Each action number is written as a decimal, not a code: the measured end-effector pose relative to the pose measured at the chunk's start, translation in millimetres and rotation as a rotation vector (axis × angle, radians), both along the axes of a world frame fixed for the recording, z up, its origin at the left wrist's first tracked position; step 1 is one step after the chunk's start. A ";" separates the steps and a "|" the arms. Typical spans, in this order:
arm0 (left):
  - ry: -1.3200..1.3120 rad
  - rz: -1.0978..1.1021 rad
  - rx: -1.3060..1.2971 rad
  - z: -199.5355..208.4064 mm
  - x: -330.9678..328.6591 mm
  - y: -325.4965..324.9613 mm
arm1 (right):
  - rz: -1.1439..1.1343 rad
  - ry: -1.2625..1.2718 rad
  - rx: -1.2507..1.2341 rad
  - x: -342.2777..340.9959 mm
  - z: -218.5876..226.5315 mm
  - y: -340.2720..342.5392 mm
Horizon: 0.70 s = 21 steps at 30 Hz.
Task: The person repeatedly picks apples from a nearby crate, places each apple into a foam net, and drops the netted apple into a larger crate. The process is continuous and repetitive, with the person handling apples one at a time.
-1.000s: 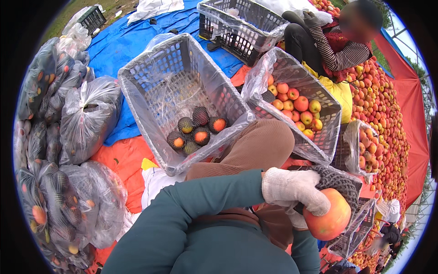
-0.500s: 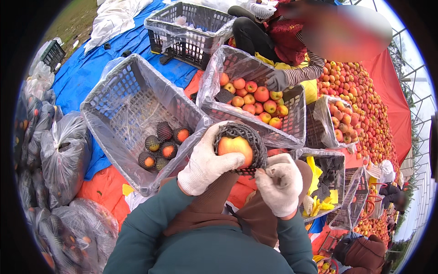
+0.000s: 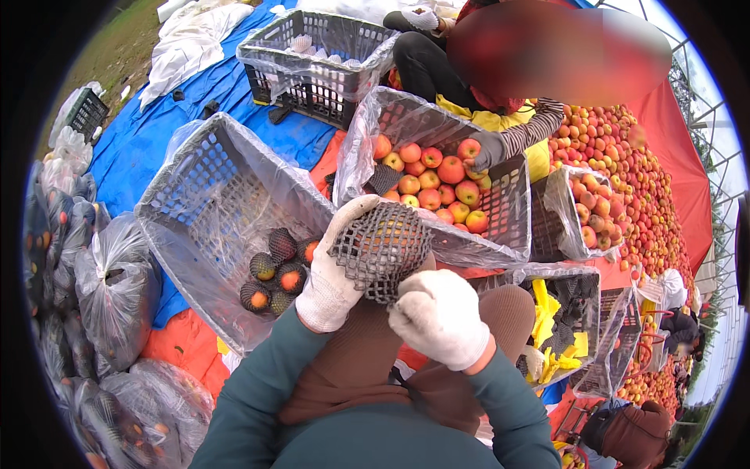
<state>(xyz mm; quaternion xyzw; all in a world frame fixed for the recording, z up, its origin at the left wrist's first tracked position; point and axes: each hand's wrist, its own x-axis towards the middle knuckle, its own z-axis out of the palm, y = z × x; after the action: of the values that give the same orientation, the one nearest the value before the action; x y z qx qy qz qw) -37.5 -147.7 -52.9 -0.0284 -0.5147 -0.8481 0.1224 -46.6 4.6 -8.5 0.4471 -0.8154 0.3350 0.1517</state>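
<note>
Head view: apple (image 3: 394, 228) sits inside a dark mesh sleeve (image 3: 367, 258), between the two gloved hands, above the lap and just right of the plastic-lined crate (image 3: 195, 191). Left hand (image 3: 337, 270) is wrapped round the netted fruit from its left side, holding it. Right hand (image 3: 439, 319) lies at the sleeve's lower right, fingers curled in; cannot tell whether they pinch mesh.

Risks (judged): a tug from the right could snag or tear the mesh, or turn the round fruit out of the left hand, since smooth glove fabric may slip on netting. A drop would probably bruise the skin.

Against the frame half a second earlier: the apple's bare face showed in the sleeve's mouth; now mesh covers the side toward the camera. Right hand has shifted leftward, and the co-worker's gloved hand (image 3: 489, 150) is now at an apple in the neighbouring crate (image 3: 504, 213).
</note>
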 end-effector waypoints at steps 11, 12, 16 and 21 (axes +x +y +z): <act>-0.207 0.120 -0.063 -29.4 -21.8 -49.2 | -0.216 -0.401 -0.053 -40.8 -6.8 34.5; -0.238 0.153 -0.073 -42.1 -26.2 -65.5 | -0.294 -0.562 -0.299 -36.5 -11.4 50.1; -0.656 0.305 -0.266 -143.5 -52.8 -153.3 | -0.550 -0.713 -0.570 -21.0 -36.4 103.5; -0.850 0.392 -0.874 -237.9 -91.5 -170.1 | -0.879 -0.649 -0.755 3.0 -58.2 169.5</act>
<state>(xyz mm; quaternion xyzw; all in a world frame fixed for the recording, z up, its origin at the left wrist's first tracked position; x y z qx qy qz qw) -129.0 -317.8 -290.8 0.3577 -0.8124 -0.4591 0.0373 -43.5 174.0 -66.8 -0.1346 -0.7529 0.6221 0.1672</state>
